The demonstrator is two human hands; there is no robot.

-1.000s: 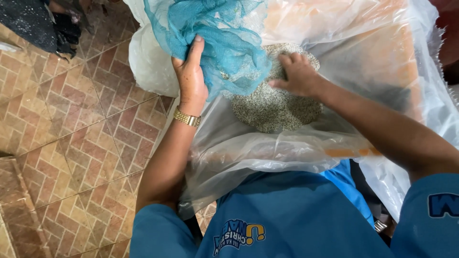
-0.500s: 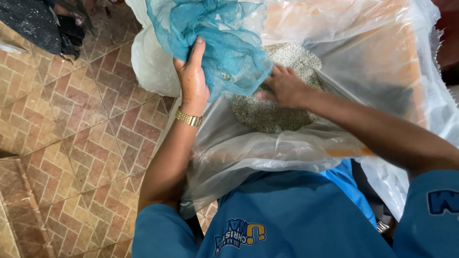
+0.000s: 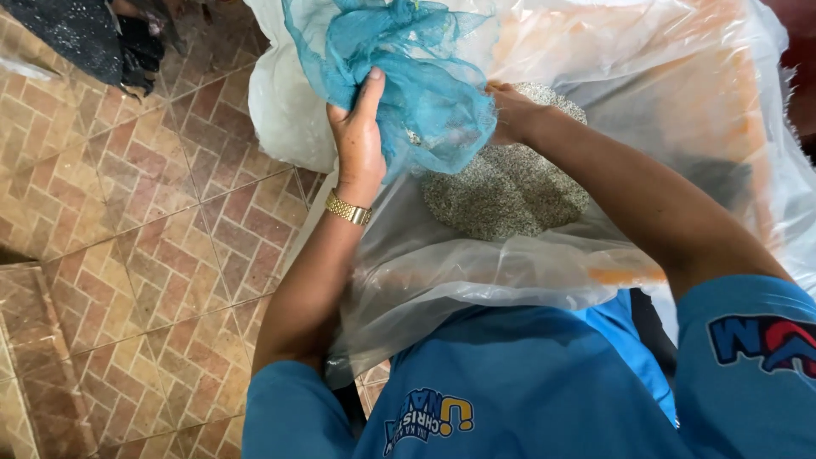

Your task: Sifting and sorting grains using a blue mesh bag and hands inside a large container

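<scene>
Seen from my remote feed: a large clear plastic sack (image 3: 646, 127) lies open over the tiled floor (image 3: 127, 221), a mound of grey-green grain (image 3: 510, 191) inside. Above the grain hangs a bunched teal mesh net (image 3: 408, 76), soft, light and likely to snag; its gathered edge looks the best hold. My left hand (image 3: 361, 140) grips that fold, fingers closed. My right hand (image 3: 510, 115) pinches the net's other side, fingertips hidden.

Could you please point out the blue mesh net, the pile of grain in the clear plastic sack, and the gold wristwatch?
blue mesh net (image 3: 425, 76): head view, on the bunched middle of the mesh.
pile of grain (image 3: 510, 191): head view, on the centre of the heap.
gold wristwatch (image 3: 348, 208): head view, on the band at the left wrist.
</scene>
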